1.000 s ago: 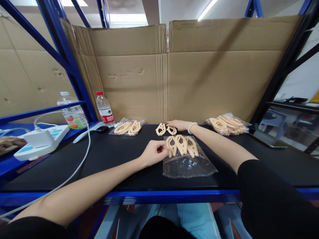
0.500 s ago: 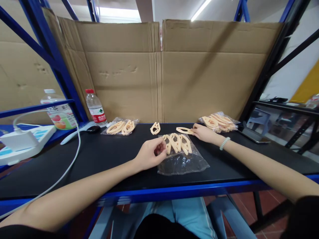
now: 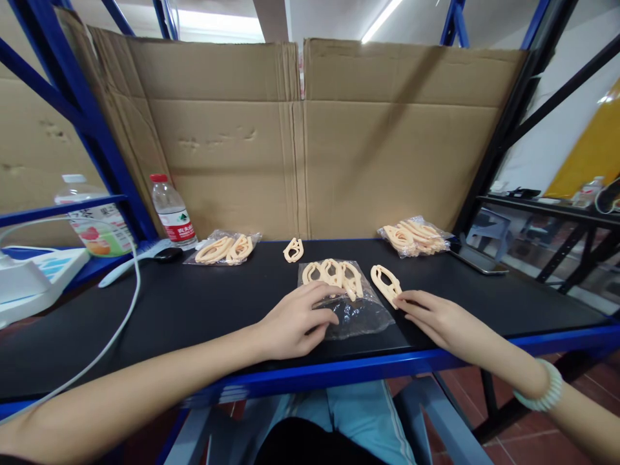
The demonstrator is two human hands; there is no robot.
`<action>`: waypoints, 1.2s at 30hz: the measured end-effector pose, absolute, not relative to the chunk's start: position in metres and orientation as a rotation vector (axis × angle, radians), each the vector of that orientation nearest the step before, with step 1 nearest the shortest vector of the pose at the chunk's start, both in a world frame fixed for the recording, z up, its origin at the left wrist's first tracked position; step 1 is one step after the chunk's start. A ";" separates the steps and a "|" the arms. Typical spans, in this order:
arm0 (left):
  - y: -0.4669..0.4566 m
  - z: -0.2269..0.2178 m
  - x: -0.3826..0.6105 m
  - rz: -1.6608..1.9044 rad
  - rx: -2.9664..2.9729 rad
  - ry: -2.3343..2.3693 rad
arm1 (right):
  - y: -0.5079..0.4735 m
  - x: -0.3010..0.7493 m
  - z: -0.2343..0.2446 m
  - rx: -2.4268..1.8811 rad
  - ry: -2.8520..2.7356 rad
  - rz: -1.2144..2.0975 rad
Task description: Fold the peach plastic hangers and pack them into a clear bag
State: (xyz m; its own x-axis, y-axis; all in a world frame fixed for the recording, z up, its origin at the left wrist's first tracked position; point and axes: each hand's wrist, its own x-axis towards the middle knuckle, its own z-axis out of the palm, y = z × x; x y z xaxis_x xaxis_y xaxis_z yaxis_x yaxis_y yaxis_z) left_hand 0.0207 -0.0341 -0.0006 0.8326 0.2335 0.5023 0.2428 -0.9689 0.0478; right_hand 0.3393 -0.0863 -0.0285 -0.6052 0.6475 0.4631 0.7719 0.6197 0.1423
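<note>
My right hand (image 3: 448,326) pinches the lower end of a beige folding hanger (image 3: 386,284) between thumb and fingertips, just right of a clear plastic bag (image 3: 361,320). Several similar hangers (image 3: 332,274) lie side by side in the upper part of that bag. Over the bag's left side rests my left hand (image 3: 300,320), its fingers apart and nothing gripped in them. A single hanger (image 3: 293,250) lies behind the bag on the black tabletop (image 3: 232,310).
Filled bags of hangers lie at the back left (image 3: 223,248) and back right (image 3: 414,236). A red-capped water bottle (image 3: 173,212), a larger bottle (image 3: 97,219) and a white power strip (image 3: 58,278) with a cable stand left. Cardboard (image 3: 232,148) walls the back; a phone-like slab (image 3: 482,259) lies right.
My right hand has brought the hanger from behind the bag toward me and to its right side, turning it upright. My left hand has spread its fingers over the bag.
</note>
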 end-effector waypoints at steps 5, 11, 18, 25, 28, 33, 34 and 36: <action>-0.033 -0.003 0.020 -0.770 -2.980 -0.433 | -0.108 0.332 -0.033 -1.175 -2.461 -0.491; -0.033 -0.005 0.020 -0.732 -2.952 -0.499 | -0.125 0.326 -0.044 -1.015 -2.474 -0.644; -0.033 -0.007 0.021 -0.743 -2.934 -0.517 | -0.146 0.326 -0.061 -0.763 -2.357 -0.787; -0.033 -0.009 0.021 -0.766 -2.941 -0.523 | -0.139 0.332 -0.060 -0.707 -2.381 -0.778; -0.033 -0.009 0.021 -0.776 -2.949 -0.526 | -0.135 0.333 -0.062 -0.693 -2.346 -0.717; -0.033 -0.010 0.021 -0.746 -2.956 -0.539 | -0.140 0.329 -0.050 -0.735 -2.156 -0.712; -0.033 -0.010 0.021 -0.739 -2.956 -0.537 | -0.145 0.327 -0.046 -0.762 -2.112 -0.721; -0.033 -0.010 0.021 -0.725 -2.960 -0.535 | -0.158 0.324 -0.037 -0.848 -2.060 -0.707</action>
